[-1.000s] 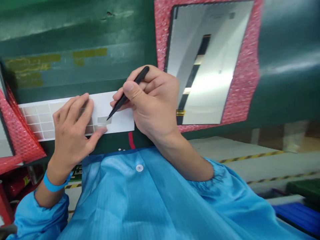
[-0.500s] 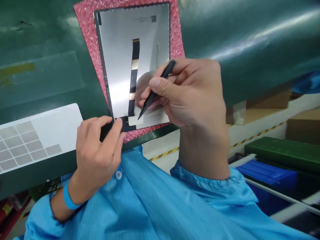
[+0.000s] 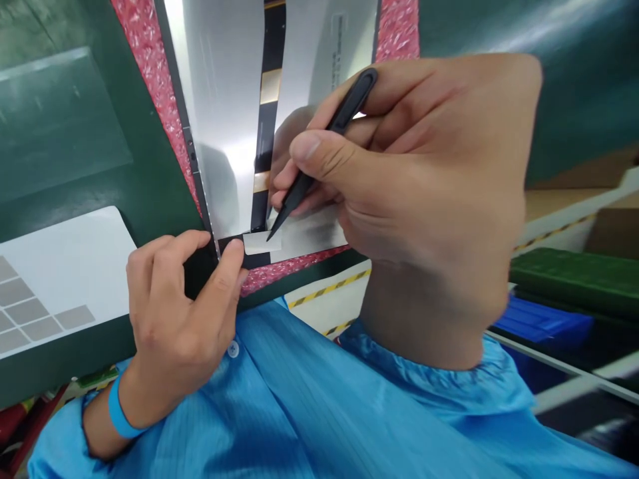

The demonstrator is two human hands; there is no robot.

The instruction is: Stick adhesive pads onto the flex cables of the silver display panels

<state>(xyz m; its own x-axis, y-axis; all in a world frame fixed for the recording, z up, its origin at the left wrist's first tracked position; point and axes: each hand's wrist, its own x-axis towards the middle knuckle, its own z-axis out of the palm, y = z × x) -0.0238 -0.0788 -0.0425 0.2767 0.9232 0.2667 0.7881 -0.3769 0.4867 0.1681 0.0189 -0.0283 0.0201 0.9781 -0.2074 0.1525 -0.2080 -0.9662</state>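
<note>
Right hand (image 3: 424, 166): one, grip closed in a pinch, thumb and bent fingers clasping a black pointed tool (image 3: 298, 191). Back of hand up, wrist bent; forearm rising from the lower right, elasticated blue sleeve (image 3: 444, 386) behind the wrist. Tool slanted, rounded end up by the knuckles, tip down and to the left at the pale label (image 3: 256, 243).

Left hand (image 3: 182, 319): one, grip partly open, fingers curled, a gap between thumb and forefinger. Thumb tip on the black lower corner of the panel, forefinger tip at its side edge. Blue wristband (image 3: 117, 409) on the wrist.

Silvery panel (image 3: 224, 86): one, lying on pink bubble wrap (image 3: 272, 273), with a dark ribbon strip (image 3: 265, 126) running down its face. Pale label at the strip's foot, partly over the black corner.

White sheet (image 3: 80, 259): one, with grey rectangles, flat on the green surface (image 3: 64, 366), left of the left hand. Clear film (image 3: 60, 126): one, beyond the sheet.
</note>
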